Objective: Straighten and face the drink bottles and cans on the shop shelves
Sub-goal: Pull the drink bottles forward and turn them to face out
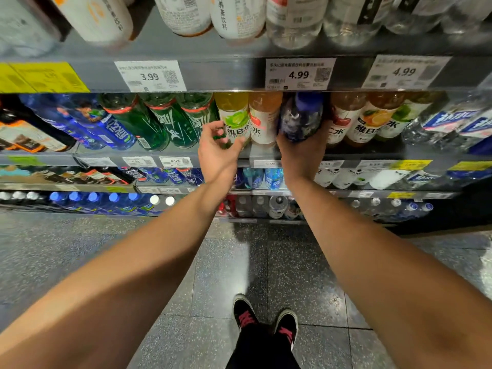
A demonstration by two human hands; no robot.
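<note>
Right hand (302,153) — round blue bottle (300,118)

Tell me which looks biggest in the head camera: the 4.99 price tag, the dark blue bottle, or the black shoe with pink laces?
1. Dark blue bottle, held by the right hand.
2. and 3. The 4.99 price tag and the black shoe with pink laces look alike; distance differs, so unsure.

top-shelf bottles (237,17) cropped, blue bottle (302,117) blurred, bottom shelf labels unreadable

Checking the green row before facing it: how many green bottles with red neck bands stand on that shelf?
3, side by side left of the left hand: left, middle, right. More may hide behind.
</note>
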